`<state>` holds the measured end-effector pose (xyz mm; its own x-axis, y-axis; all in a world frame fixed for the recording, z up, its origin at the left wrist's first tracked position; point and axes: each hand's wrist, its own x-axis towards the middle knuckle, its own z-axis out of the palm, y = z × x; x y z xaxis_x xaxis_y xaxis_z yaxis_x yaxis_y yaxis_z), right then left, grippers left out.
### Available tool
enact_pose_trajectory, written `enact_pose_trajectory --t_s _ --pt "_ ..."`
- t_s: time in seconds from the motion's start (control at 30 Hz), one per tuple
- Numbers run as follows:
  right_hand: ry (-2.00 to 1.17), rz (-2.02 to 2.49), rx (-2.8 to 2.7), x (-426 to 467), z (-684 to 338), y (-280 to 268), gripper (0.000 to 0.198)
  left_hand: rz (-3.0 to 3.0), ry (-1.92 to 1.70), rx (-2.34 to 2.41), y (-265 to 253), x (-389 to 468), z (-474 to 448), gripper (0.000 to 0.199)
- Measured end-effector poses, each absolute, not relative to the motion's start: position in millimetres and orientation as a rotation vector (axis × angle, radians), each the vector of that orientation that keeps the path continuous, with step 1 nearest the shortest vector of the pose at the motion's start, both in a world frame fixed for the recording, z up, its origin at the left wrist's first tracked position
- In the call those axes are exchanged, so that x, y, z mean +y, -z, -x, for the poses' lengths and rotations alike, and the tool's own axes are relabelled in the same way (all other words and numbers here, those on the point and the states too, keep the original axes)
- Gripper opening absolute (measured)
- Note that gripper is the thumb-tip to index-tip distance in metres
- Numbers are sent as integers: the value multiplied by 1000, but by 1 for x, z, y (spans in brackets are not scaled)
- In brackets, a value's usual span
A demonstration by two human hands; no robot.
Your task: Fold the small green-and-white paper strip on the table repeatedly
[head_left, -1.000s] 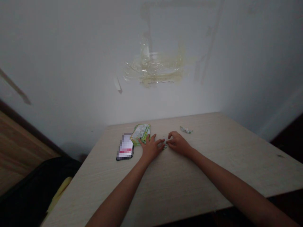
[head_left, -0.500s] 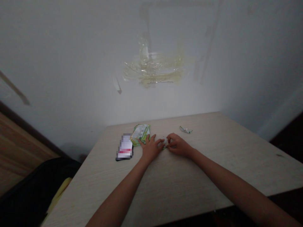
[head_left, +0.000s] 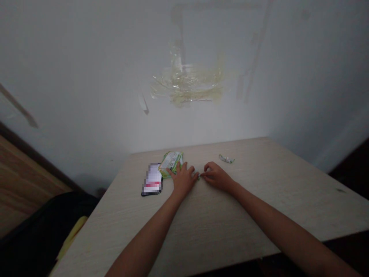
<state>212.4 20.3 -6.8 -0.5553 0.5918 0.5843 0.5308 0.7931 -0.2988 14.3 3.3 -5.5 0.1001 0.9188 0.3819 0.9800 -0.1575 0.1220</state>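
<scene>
My left hand (head_left: pixel 183 180) rests on the table with its fingers spread. Its fingertips reach the edge of a green and white printed packet (head_left: pixel 172 161), and its thumb lies against a small green and white wrapper scrap (head_left: pixel 198 176), mostly hidden by the hand. Just right of the scrap, my right hand (head_left: pixel 216 176) has thumb and index fingertip pinched together low over the tabletop. Whatever may be in that pinch is too small to make out. The packet overlaps a dark-edged flat item (head_left: pixel 152 182), blurred out, with a pink band.
A twisted strip of wrapper (head_left: pixel 226 158) lies beyond my right hand on the pale wooden table (head_left: pixel 225 227). Behind the table stands a white wall (head_left: pixel 109 96) with peeling clear tape (head_left: pixel 190 84). Dark and yellow cloth (head_left: pixel 72 236) is at the lower left.
The wrapper piece between my hands shows less now, nearer my left thumb. My left fingers have drawn in slightly, and the right fingertips have shifted a little.
</scene>
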Motion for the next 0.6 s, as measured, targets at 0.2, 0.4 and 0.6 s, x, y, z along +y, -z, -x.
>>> enact_pose_trajectory --t_s 0.2,0.4,0.6 --pt "-88 832 -2337 18 -211 5 14 2218 577 -1969 6 8 -13 33" --pt "-77 734 -2412 21 -209 4 15 2218 544 -2005 5 7 -14 35" --pt "-98 686 -2433 20 -210 3 15 2222 540 -2010 5 5 -13 36"
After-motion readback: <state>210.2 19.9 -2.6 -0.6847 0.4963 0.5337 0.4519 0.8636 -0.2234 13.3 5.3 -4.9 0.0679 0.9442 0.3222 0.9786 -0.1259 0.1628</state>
